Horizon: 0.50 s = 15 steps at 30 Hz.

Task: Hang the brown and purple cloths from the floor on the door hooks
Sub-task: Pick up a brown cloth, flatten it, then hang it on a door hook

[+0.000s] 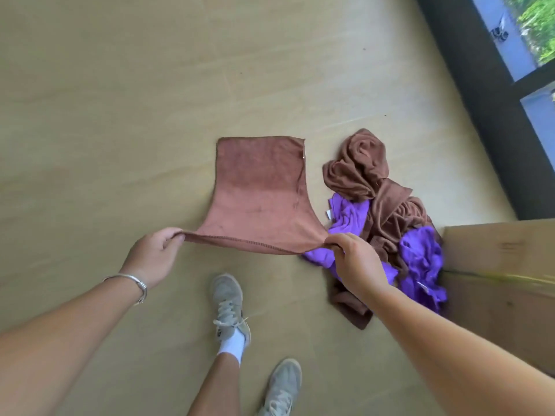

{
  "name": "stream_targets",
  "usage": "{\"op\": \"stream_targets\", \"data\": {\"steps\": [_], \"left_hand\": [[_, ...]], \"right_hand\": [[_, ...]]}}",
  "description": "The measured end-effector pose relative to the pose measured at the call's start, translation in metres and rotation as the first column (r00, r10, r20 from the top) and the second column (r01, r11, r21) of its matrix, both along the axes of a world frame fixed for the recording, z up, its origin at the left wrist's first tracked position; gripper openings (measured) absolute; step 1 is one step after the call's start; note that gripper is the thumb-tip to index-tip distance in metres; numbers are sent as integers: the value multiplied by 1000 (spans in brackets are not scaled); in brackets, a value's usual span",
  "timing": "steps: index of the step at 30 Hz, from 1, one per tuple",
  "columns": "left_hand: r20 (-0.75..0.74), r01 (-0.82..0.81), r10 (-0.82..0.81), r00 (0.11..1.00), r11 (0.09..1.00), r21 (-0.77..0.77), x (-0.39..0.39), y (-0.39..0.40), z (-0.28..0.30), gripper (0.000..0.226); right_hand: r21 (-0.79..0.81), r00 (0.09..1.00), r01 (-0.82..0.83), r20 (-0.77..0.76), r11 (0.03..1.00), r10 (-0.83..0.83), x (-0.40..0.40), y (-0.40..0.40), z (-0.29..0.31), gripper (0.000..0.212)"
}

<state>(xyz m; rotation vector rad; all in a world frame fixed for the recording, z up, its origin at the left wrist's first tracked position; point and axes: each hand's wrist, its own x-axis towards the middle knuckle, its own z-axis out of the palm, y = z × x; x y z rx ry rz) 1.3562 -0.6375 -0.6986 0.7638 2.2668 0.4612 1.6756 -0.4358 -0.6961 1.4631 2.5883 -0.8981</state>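
A brown cloth (261,193) hangs stretched flat between my two hands, above the floor. My left hand (154,253) pinches its near left corner; my right hand (357,259) pinches its near right corner. To the right, on the floor, lies a heap of crumpled brown cloths (360,169) mixed with purple cloths (420,259). My right wrist covers part of the heap. No door hooks are in view.
A cardboard box (504,277) stands right of the heap. A dark window frame (480,94) runs along the far right, glass beyond it. My two feet in grey sneakers (229,307) stand on the beige floor (120,115) below the cloth.
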Motion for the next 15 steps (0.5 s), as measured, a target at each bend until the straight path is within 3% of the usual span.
{"op": "stream_targets", "data": {"steps": [7, 12, 15], "left_hand": [[86, -53, 54, 995, 998, -13, -22, 34, -59, 19], [44, -138, 139, 989, 990, -11, -48, 73, -115, 25], [18, -196, 196, 981, 981, -3, -63, 94, -159, 26]], "right_hand": [[-100, 984, 110, 154, 989, -94, -17, 16, -51, 23], [-122, 983, 152, 126, 981, -137, -56, 63, -98, 20], [-109, 993, 86, 94, 990, -76, -84, 96, -143, 19]]}}
